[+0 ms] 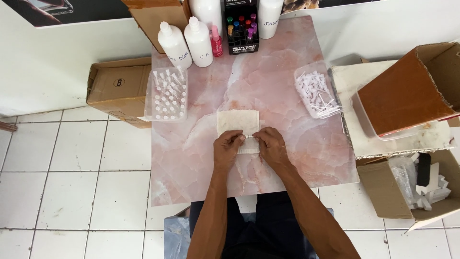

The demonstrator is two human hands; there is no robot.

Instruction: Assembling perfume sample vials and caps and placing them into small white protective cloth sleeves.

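Note:
A folded cream cloth (238, 123) lies in the middle of a small pink marble-pattern table (201, 158). My left hand (227, 149) and my right hand (270, 146) meet over the cloth's near edge, fingertips pinched together on a small white item (249, 139) that is too small to make out. Both hands rest on the cloth and table.
A clear tray of small capped vials (166, 95) stands at the left, a clear tub of white sticks (317, 94) at the right. White bottles (175, 45), a pink bottle (216, 42) and a rack of coloured vials (241, 26) line the far edge. Cardboard boxes (407, 91) surround the table.

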